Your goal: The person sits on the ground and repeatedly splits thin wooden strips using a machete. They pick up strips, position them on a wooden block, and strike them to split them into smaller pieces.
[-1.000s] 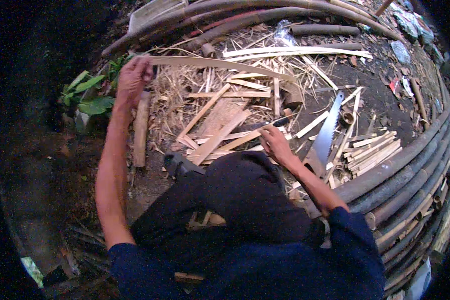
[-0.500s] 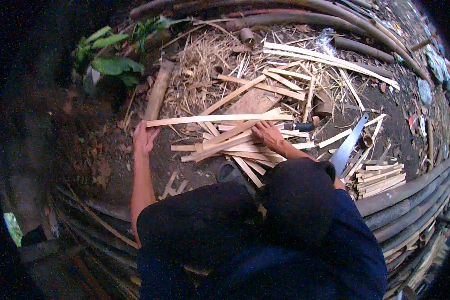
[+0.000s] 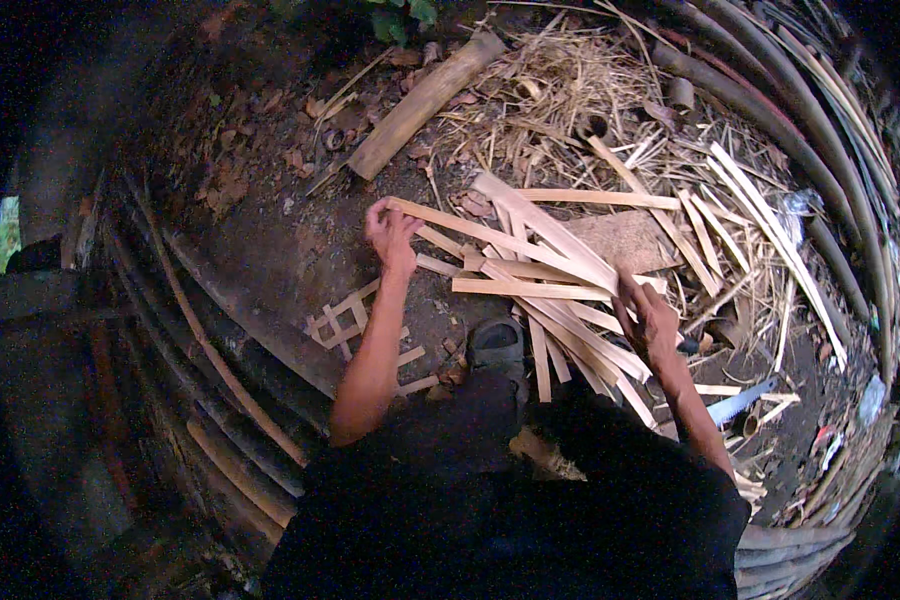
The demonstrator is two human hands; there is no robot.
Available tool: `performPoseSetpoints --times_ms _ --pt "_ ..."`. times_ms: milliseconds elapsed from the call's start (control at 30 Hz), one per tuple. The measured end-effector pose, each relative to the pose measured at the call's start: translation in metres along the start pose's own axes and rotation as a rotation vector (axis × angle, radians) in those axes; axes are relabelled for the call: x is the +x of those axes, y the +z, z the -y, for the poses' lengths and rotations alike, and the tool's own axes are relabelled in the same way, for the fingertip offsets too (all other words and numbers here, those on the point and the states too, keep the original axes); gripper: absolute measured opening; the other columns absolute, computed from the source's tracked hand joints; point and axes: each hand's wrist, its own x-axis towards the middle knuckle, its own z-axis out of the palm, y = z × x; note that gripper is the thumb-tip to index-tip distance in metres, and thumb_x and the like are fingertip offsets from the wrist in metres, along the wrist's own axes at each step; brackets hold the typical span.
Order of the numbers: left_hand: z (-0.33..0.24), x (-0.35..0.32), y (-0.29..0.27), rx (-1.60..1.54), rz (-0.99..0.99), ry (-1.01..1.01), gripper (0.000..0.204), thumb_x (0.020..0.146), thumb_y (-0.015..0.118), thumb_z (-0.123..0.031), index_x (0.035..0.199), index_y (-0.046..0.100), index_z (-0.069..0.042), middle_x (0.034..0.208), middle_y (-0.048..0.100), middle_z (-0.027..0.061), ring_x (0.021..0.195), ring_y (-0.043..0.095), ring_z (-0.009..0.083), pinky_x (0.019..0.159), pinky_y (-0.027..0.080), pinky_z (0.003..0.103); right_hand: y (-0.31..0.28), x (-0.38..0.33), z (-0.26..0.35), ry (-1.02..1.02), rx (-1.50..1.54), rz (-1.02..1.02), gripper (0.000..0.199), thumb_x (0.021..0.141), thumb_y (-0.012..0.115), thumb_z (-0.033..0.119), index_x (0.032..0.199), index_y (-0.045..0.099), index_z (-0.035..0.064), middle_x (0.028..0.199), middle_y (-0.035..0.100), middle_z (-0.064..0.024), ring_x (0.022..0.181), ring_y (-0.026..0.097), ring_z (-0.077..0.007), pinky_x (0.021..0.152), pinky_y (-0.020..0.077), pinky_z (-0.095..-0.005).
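Note:
My left hand (image 3: 392, 238) is closed on the far-left end of a long, flat bamboo strip (image 3: 460, 222). That strip slants down to the right across a loose pile of similar pale strips (image 3: 570, 325) on the ground. My right hand (image 3: 650, 322) is at the pile's right side, its fingers closed around the ends of strips, among them a wider pale strip (image 3: 540, 225) that fans up to the left. How many it grips is hidden by the fingers. A sandaled foot (image 3: 497, 345) rests just in front of the pile.
A short log (image 3: 425, 105) lies at the far left of the straw-like shavings (image 3: 570, 85). A flat board (image 3: 620, 240) sits behind the pile. The handsaw (image 3: 740, 402) lies at right, a small lattice of strips (image 3: 345, 320) at left. Bamboo poles (image 3: 750, 85) border the back right.
The view has swung left. The held strip, level before, now slants down to the right. My right hand, earlier resting on the pile, now grips strip ends, and a wider strip is raised.

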Motion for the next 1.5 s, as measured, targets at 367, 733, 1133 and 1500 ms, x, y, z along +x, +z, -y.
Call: performPoseSetpoints --times_ms 367,733,1133,1500 --pt "0.003 -0.014 0.010 -0.079 -0.011 -0.040 0.033 0.095 0.053 -0.021 0.119 0.042 -0.001 0.108 0.052 0.0151 0.093 0.060 0.0242 0.080 0.056 0.038 0.059 0.092 0.032 -0.232 0.109 0.187 0.038 0.089 0.055 0.028 0.127 0.051 0.0241 0.083 0.054 -0.0138 0.069 0.060 -0.0340 0.062 0.0520 -0.0435" --pt "-0.001 -0.008 0.012 0.081 -0.024 0.029 0.029 0.091 0.058 -0.013 0.114 0.046 0.001 0.101 0.055 0.0138 0.086 0.060 0.0205 0.076 0.057 0.035 0.090 0.098 0.032 -0.283 0.084 0.082 0.044 0.087 0.055 0.030 0.130 0.050 0.0217 0.099 0.056 -0.0125 0.090 0.057 -0.0309 0.077 0.0470 -0.0453" --pt "0.005 -0.006 -0.014 -0.062 -0.029 -0.094 0.050 0.085 0.061 -0.005 0.127 0.035 -0.003 0.109 0.053 0.0187 0.101 0.056 0.0307 0.090 0.051 0.044 0.063 0.083 0.056 -0.274 -0.129 0.074 0.047 0.093 0.039 0.021 0.140 0.033 0.0223 0.096 0.056 -0.0145 0.089 0.058 -0.0290 0.079 0.0418 -0.0415" --pt "-0.015 0.013 0.001 -0.008 0.271 -0.077 0.033 0.088 0.058 -0.004 0.118 0.047 0.002 0.114 0.055 0.0177 0.101 0.057 0.0298 0.089 0.051 0.043 -0.012 0.060 0.069 -0.270 -0.323 -0.113 0.050 0.089 0.037 0.012 0.137 0.036 0.0260 0.099 0.053 -0.0101 0.097 0.052 -0.0258 0.084 0.0395 -0.0380"
